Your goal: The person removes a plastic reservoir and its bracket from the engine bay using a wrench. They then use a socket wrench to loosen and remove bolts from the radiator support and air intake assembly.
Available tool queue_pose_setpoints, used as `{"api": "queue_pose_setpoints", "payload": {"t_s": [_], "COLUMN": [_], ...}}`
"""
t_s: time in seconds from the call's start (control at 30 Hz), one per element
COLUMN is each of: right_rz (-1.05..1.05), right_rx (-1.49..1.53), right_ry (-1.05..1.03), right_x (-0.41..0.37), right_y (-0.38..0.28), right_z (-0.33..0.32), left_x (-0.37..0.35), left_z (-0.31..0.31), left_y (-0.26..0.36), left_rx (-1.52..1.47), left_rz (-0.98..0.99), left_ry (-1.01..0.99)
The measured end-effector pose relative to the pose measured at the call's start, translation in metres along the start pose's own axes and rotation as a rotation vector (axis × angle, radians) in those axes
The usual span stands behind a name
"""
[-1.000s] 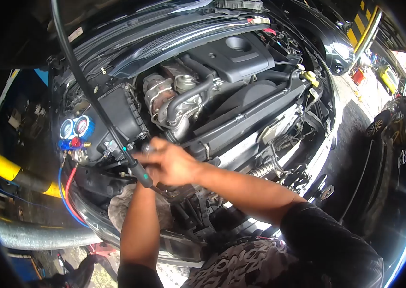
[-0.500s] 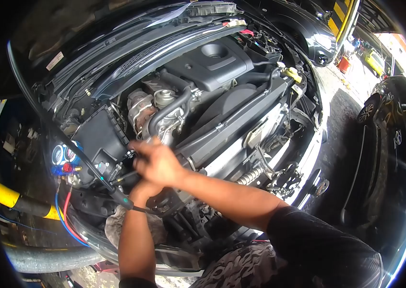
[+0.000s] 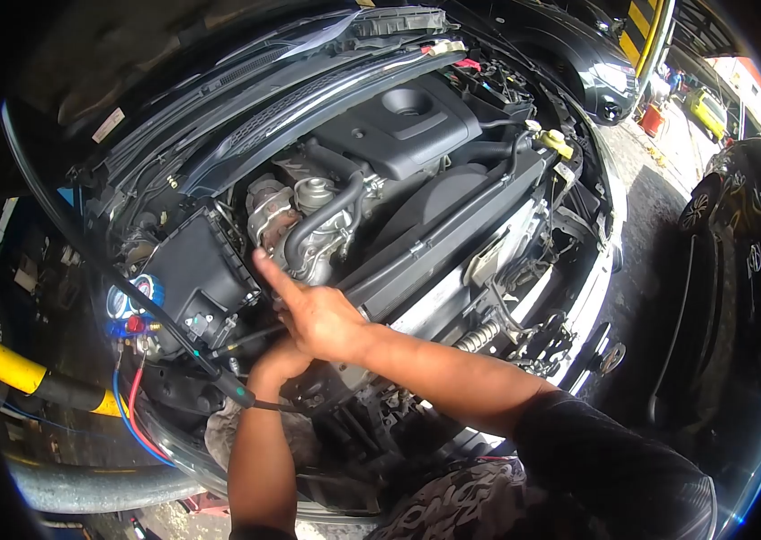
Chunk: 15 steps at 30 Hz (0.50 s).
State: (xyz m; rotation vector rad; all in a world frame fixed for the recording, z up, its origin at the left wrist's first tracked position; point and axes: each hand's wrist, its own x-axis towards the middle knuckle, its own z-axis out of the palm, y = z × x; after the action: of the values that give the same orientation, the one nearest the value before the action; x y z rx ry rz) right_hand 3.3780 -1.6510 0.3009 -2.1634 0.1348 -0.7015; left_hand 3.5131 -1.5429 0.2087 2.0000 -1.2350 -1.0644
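My right hand (image 3: pixel 326 320) is over the front of a car's engine bay, with its index finger stretched towards the turbo area. Its other fingers curl underneath, and whatever they hold is hidden. Just below it is my left hand (image 3: pixel 280 362), its fingers out of sight under the right hand and among the parts. A black air filter box (image 3: pixel 193 256) lies to the left of both hands. Beyond the fingertip sit the turbocharger parts (image 3: pixel 274 214) and a curved black hose (image 3: pixel 316 220). The fan shroud (image 3: pixel 439 205) is to the right.
A gauge manifold (image 3: pixel 135 306) with blue and red hoses hangs at the left. A black bar (image 3: pixel 84 229) slants across the bay. A pale cloth (image 3: pixel 223 427) lies by my left forearm. The engine cover (image 3: pixel 389 135) is farther back. Another dark car (image 3: pixel 731 315) stands at the right.
My right hand has shifted slightly down and right, and its index finger now extends clearly. My left hand stays low beneath it. The view has shifted slightly.
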Motion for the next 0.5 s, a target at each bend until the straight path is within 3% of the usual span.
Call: {"api": "queue_pose_setpoints", "payload": {"t_s": [0.13,0.23,0.33,0.37,0.47,0.5], "right_rz": [0.124,0.009,-0.015,0.055,-0.122,-0.056], "right_rx": [-0.116,-0.098,-0.045,-0.058,-0.007,-0.088], "right_ry": [-0.051,-0.027,0.071,0.029,0.045,-0.043], "right_x": [0.001,-0.005,-0.009,-0.009,-0.012,-0.01], "right_y": [-0.008,0.006,0.007,0.007,0.015,0.009], "right_z": [-0.007,0.011,0.007,0.002,0.008,0.006], "left_x": [0.001,0.0,-0.003,-0.004,-0.007,-0.01], "left_z": [-0.001,0.002,-0.003,-0.003,-0.001,0.005], "left_y": [-0.003,-0.013,0.002,0.003,0.011,0.01], "left_rx": [-0.149,-0.123,-0.172,-0.222,-0.199,-0.171], "left_rz": [0.012,0.114,0.002,-0.018,0.011,0.034], "left_ry": [-0.037,0.09,0.052,0.015,0.081,0.174]}}
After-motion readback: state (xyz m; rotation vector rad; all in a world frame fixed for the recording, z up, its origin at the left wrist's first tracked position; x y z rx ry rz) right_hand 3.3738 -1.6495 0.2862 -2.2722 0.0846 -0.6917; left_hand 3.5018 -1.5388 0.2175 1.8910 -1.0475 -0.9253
